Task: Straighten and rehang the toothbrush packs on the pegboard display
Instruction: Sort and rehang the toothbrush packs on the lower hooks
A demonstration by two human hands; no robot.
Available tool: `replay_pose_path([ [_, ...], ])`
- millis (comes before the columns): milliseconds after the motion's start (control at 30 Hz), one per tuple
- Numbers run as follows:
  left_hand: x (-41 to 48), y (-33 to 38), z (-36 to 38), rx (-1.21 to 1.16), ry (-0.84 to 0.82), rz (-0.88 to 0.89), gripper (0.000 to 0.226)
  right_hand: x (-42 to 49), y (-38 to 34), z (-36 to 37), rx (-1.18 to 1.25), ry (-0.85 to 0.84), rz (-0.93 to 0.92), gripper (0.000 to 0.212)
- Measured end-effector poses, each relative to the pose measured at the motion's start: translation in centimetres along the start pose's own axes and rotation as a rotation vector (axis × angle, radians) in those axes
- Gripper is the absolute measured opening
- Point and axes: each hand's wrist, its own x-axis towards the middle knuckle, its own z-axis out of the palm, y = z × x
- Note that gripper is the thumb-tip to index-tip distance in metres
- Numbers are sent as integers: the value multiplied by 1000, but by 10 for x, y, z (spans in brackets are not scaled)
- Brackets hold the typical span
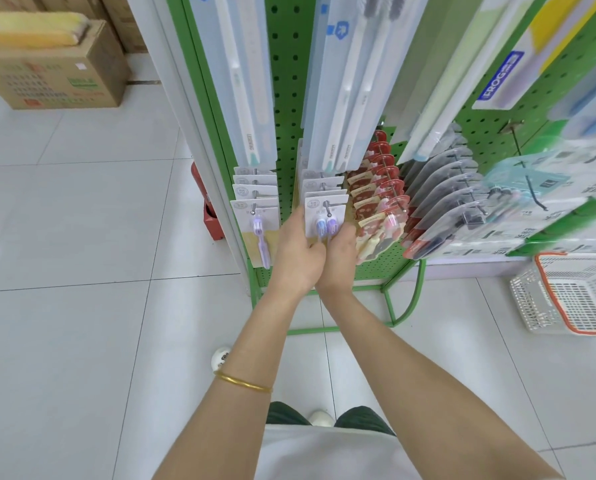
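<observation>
A green pegboard (284, 98) carries rows of toothbrush packs on metal hooks. A front pack with two purple-blue brush heads (325, 216) hangs on the middle hook, with several like packs stacked behind it. My left hand (298, 252) grips its left edge, and my right hand (341, 252) holds its lower right side, hiding the bottom of the pack. To the left hangs a single-brush purple pack (256, 223). Red children's packs (379, 199) hang to the right.
Long white toothbrush packs (345, 81) hang overhead. Grey and red packs (442, 199) fill the hooks to the right. A white basket with an orange rim (566, 299) sits on the floor at right. A cardboard box (57, 74) stands at far left.
</observation>
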Motion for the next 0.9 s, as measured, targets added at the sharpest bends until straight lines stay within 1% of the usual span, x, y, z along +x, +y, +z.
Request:
replay_pose_path([
  [133,-1,-2,1,0,-1,-11,54,-2,-2,-2,-18,-19,16,24],
  [233,0,-7,1,15,0,-53,55,-2,-7,-6,60,-57,70,29],
  [333,-2,-9,1,47,6,-53,47,-2,-6,-9,-14,-59,43,23],
  [400,-2,-10,2,72,6,-68,42,-2,-4,-9,-37,-62,28,25],
  [500,-5,-12,2,123,19,-121,35,-3,-4,-13,-19,-68,19,35],
  [600,-14,-1,6,140,10,-95,35,-7,-5,-16,25,-81,32,44],
  [667,-23,5,6,183,-17,-81,37,-12,-3,-17,57,-74,27,56],
  [733,-26,6,-1,184,-8,-108,31,-20,1,-15,58,-50,-12,71],
  [767,-26,0,-3,177,10,-154,37,-25,4,-14,59,-19,-28,73],
  [833,-32,-5,-12,183,45,-200,43,-37,7,-14,40,84,-72,63],
  [900,-41,-8,-19,171,160,-212,38,-47,7,-15,21,149,-134,47],
])
